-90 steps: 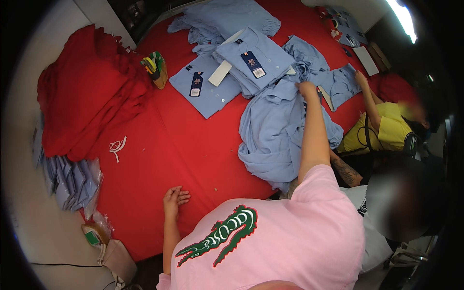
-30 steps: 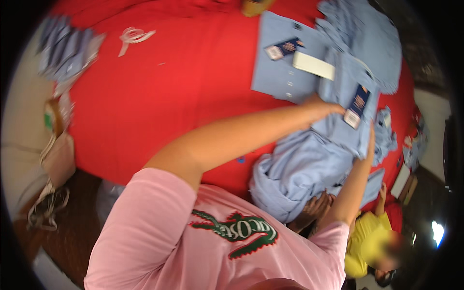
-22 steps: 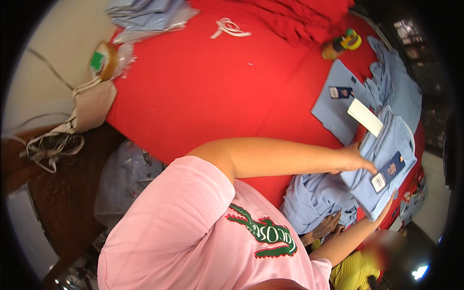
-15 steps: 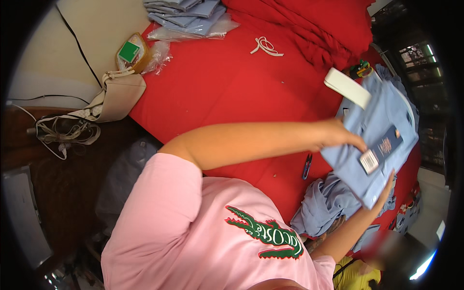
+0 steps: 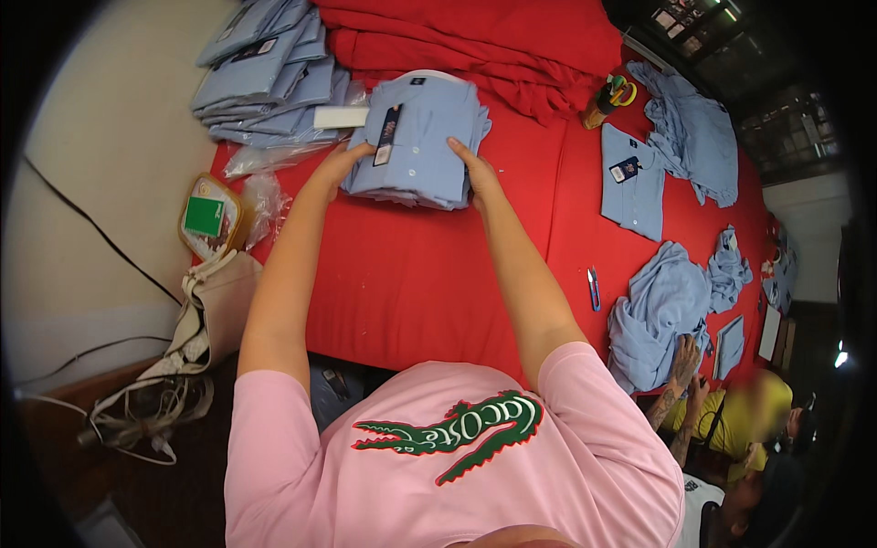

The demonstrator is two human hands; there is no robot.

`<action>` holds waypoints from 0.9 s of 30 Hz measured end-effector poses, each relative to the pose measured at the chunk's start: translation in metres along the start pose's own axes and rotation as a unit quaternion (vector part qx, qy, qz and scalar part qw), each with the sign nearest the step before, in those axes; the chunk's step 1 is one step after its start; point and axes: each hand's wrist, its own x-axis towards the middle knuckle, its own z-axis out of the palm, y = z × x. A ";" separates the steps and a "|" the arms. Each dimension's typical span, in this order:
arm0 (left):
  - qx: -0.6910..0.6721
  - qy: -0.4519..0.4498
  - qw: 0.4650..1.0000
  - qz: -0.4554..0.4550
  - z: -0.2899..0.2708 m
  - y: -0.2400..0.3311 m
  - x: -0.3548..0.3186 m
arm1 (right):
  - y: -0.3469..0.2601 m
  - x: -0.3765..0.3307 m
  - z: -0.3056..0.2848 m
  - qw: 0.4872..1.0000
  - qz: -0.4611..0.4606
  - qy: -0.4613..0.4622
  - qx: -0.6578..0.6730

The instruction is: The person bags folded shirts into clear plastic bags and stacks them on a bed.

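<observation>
A stack of folded light-blue shirts (image 5: 422, 137) with a hanging tag lies on the red table cover (image 5: 411, 274). My left hand (image 5: 340, 163) grips the stack's left edge and my right hand (image 5: 475, 172) grips its right edge. Both arms reach forward from my pink shirt. A white strip (image 5: 340, 117) lies just left of the stack. A pile of folded light-blue shirts (image 5: 265, 78) in clear bags sits at the far left.
Heaped red cloth (image 5: 475, 41) lies at the back. One folded shirt (image 5: 632, 178), loose blue shirts (image 5: 671, 301) and a small blue cutter (image 5: 594, 288) lie to the right. Another person's hands (image 5: 681, 384) rest at the right edge. A beige bag (image 5: 215, 301) sits left.
I carried the folded shirts from the right side of the table over to the left and set them in front of me; my view swung round with them.
</observation>
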 end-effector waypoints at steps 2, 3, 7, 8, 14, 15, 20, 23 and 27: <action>-0.005 0.027 1.000 0.016 -0.014 -0.019 0.012 | -0.006 0.003 0.002 0.998 0.006 -0.016 0.058; -0.019 0.026 0.999 0.030 -0.019 -0.031 0.015 | -0.012 0.000 -0.001 1.000 0.018 -0.019 0.004; 0.033 0.042 0.994 0.091 -0.023 -0.029 0.000 | -0.035 -0.003 -0.087 0.964 -0.108 0.186 -0.155; 0.044 0.035 0.990 0.127 -0.024 -0.032 0.003 | -0.028 0.009 -0.141 0.913 -0.198 0.291 -0.206; -0.040 0.035 0.997 0.062 -0.070 -0.043 -0.025 | -0.075 -0.058 -0.383 0.687 -0.009 0.617 -0.384; -0.033 0.056 0.996 0.054 -0.078 -0.040 -0.032 | -0.077 -0.068 -0.395 0.674 0.062 0.619 -0.398; 0.017 0.062 0.997 0.046 -0.067 -0.027 -0.022 | -0.060 -0.085 -0.467 0.742 -0.015 0.591 -0.314; 0.055 0.113 0.988 0.090 -0.049 -0.012 -0.020 | -0.062 -0.057 -0.440 0.836 -0.015 0.511 -0.199; 0.064 0.050 0.981 0.177 0.010 0.006 0.007 | -0.042 -0.077 -0.431 0.907 -0.081 0.414 0.000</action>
